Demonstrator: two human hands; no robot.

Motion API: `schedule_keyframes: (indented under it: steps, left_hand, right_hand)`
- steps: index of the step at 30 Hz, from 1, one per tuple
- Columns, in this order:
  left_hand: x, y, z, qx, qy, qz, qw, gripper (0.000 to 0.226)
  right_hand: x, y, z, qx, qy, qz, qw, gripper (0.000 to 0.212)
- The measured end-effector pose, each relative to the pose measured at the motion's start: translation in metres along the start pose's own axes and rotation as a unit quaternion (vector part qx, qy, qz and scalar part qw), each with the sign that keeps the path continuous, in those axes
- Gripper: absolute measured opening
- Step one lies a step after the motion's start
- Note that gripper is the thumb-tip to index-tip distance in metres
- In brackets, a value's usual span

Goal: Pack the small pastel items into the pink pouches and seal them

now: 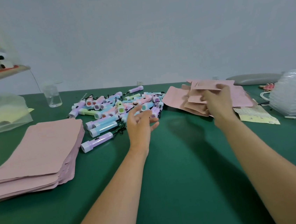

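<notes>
A heap of small pastel flashlights (113,106) with black cords lies at the middle back of the green table (167,164). My left hand (139,123) hovers at the heap's near right edge, fingers spread, holding nothing. A loose pile of pink pouches (178,99) lies at the back right. My right hand (217,101) rests on that pile, thumb and fingers pinched on one pink pouch (204,85) lifted at its top. A tall neat stack of flat pink pouches (36,152) sits at the left.
A clear plastic jar (52,96) stands behind the heap at the left. A clear plastic bag (3,112) lies at the far left. At the right are a stack of clear plastic sheets (295,94), a patterned yellow sheet (257,115) and a grey pad (253,79).
</notes>
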State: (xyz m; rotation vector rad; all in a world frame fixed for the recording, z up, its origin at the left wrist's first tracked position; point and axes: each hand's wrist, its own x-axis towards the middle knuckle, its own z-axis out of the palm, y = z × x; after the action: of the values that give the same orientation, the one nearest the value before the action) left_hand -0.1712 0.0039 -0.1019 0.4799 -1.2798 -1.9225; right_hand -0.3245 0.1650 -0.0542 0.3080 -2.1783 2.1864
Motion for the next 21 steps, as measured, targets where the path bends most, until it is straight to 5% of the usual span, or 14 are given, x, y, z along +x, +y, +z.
schedule_keyframes:
  steps: [3, 7, 11, 17, 21]
  left_hand:
    - [0.001, 0.007, -0.002, 0.087, 0.089, 0.112, 0.986, 0.024]
    - [0.003, 0.019, -0.012, 0.177, 0.213, 0.161, 0.947, 0.021]
    - [0.016, 0.045, -0.043, 0.416, 0.297, 0.233, 0.827, 0.056]
    - [0.039, 0.069, -0.092, 0.673, 0.256, -0.061, 0.691, 0.09]
    - [0.038, 0.061, -0.099, 0.668, 0.256, -0.063, 0.695, 0.092]
  right_hand:
    - [-0.029, 0.003, 0.045, -0.021, -0.072, 0.025, 0.997, 0.041]
    - [-0.067, 0.023, 0.091, -0.08, -0.137, 0.07, 0.985, 0.033]
    - [-0.089, 0.043, 0.102, -0.243, -0.19, -0.088, 0.947, 0.033]
    - [-0.086, 0.045, 0.089, -0.233, -0.207, -0.124, 0.942, 0.021]
    - [-0.085, 0.044, 0.088, -0.218, -0.199, -0.11, 0.949, 0.022]
